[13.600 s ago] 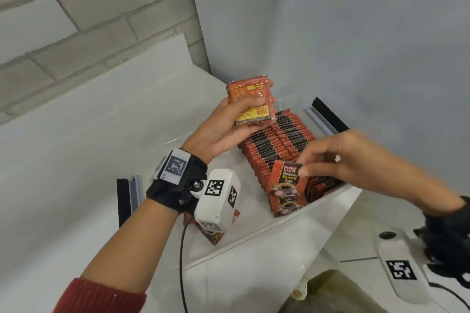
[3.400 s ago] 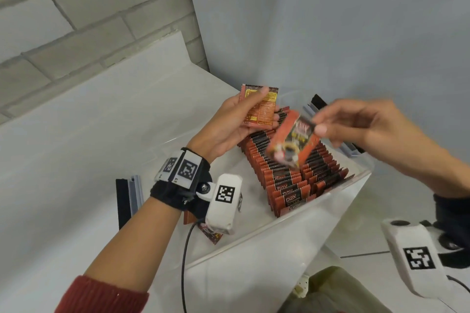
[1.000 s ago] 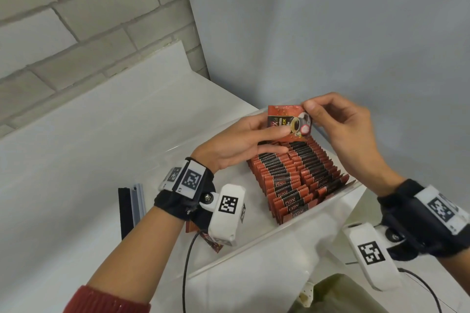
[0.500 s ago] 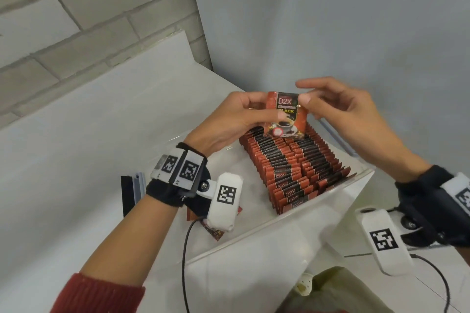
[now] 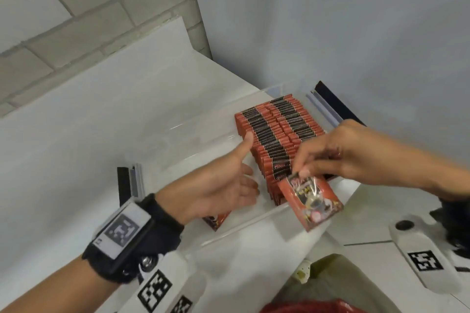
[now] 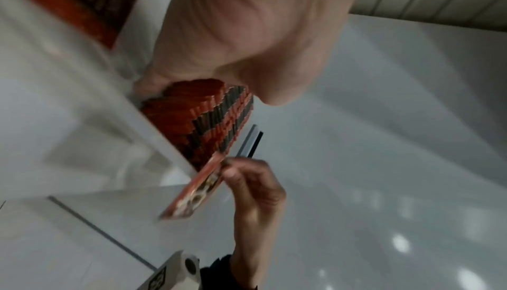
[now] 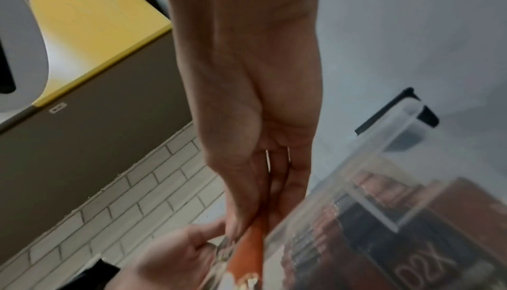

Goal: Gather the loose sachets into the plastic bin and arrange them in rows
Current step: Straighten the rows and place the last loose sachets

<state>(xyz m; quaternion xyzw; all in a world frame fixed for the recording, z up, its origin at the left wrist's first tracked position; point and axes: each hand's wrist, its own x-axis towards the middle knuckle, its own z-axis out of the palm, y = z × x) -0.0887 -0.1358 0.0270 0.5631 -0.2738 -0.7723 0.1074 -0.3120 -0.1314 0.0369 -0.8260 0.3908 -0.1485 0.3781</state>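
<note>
Pinching one sachet by its top edge with our right hand, we are hanging it over the plastic bin's near wall; our left hand is waiting open beside the rows, and we are thinking it should hold them upright.

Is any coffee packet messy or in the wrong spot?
Yes. One loose sachet lies flat in the bin under the left hand, apart from the neat rows. The right hand pinches another sachet, tilted, not yet filed.
</note>
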